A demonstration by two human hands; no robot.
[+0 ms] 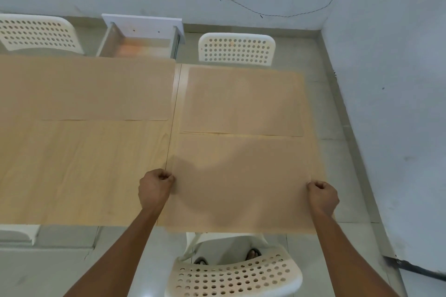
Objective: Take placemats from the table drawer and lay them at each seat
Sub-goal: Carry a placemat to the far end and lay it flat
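Note:
A tan placemat lies on the near right part of the light wooden table. My left hand pinches its left edge and my right hand pinches its right edge. Its near edge overhangs the table front. A second tan placemat lies flat at the far right seat. A third placemat covers the far left part of the table. The white table drawer stands pulled open on the far side, with something orange-tan showing inside.
White perforated chairs stand around the table: one below me, one far right, one far left. Part of another white seat shows at near left. A grey wall runs close on the right.

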